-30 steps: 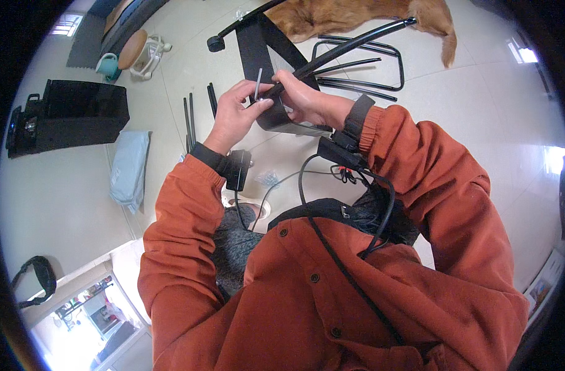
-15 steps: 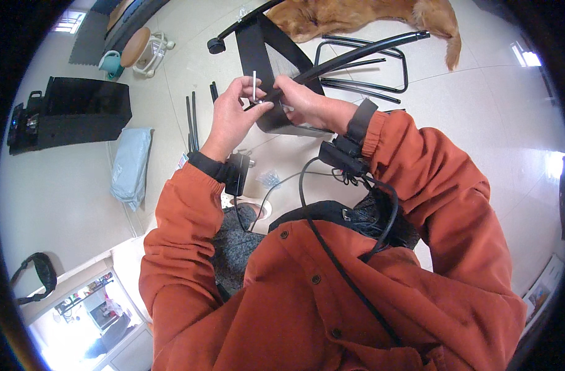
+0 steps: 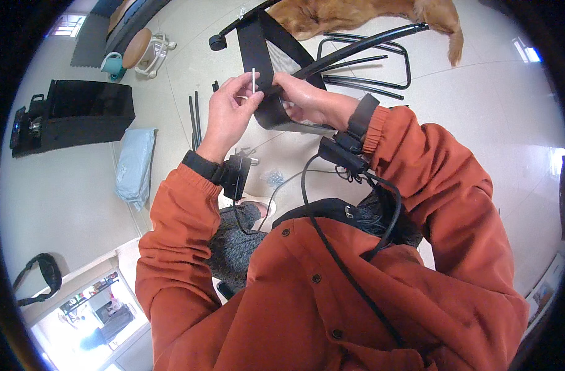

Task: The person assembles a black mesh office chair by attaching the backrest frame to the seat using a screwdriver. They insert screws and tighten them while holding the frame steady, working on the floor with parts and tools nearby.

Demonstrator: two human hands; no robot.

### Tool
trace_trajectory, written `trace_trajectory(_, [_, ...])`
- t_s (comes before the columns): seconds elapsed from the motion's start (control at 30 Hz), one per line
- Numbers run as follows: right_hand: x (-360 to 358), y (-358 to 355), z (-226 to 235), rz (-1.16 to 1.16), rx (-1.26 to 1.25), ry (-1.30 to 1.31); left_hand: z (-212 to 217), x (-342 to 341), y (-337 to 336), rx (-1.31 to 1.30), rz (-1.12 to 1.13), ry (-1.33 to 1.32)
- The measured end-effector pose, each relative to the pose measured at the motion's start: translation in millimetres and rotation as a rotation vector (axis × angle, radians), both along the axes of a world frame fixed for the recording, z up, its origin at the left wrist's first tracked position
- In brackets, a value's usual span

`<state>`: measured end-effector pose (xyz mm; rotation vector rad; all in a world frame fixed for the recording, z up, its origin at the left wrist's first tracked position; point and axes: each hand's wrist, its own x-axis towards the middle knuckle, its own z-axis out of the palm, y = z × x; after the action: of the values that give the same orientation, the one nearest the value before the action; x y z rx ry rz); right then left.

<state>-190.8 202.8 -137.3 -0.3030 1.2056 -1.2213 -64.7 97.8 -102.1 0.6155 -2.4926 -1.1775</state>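
We saw the left hand (image 3: pixel 228 114) pinching a thin silvery hex key (image 3: pixel 253 79) between thumb and forefinger, held upright just in front of the black chair part (image 3: pixel 267 68), fingers closed on its lower end; the right hand (image 3: pixel 304 99) rested against the same black panel near where a long black metal tube (image 3: pixel 362 46) met it, its fingers curled together, though we could not tell exactly what they clamped. We judged the key to be light, stiff and rather slippery, easy to drop, best held low on the shank as it was; the chair part looked rigid and heavier, awkward in shape, better steadied by its flat panel than by the tube. Around it lay loose black rods (image 3: pixel 194 114) on the pale floor (image 3: pixel 480 111), a bent black wire frame (image 3: pixel 381 68) just beyond the tube, a black box (image 3: pixel 78 114) and a light blue bag (image 3: pixel 135 167) to the left, and a tan dog (image 3: pixel 356 12) lying near the far end. Cables from the wrist-worn devices hung close beneath both hands and, we thought, could snag the work
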Motion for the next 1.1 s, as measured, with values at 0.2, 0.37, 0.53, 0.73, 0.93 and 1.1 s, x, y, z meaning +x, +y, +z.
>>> trace_trajectory(0.2, [-1.1,-2.2,-3.3,-0.023,-0.001,0.007,-0.6,-3.0,0.3,0.013,-0.034,0.003])
trace_trajectory(0.37, [-0.9,-1.7,-3.4,-0.029,0.004,0.022,-0.9,-3.4,0.9,0.035,-0.068,0.031])
trace_trajectory(0.53, [-2.9,-1.0,-5.3,-0.007,-0.018,0.031,1.0,-4.5,0.0,-0.004,-0.111,0.025])
trace_trajectory(0.73, [-1.7,-5.3,-10.2,-0.052,-0.004,0.018,1.4,-4.5,-1.2,-0.075,-0.117,0.019])
trace_trajectory(0.93, [-2.6,-6.8,-10.8,0.01,-0.006,0.046,2.1,-0.3,-3.5,0.076,-0.049,-0.103])
trace_trajectory(1.1, [-6.0,-7.7,-10.9,0.078,-0.002,0.028,10.1,-10.8,-15.5,0.226,-0.017,-0.178])
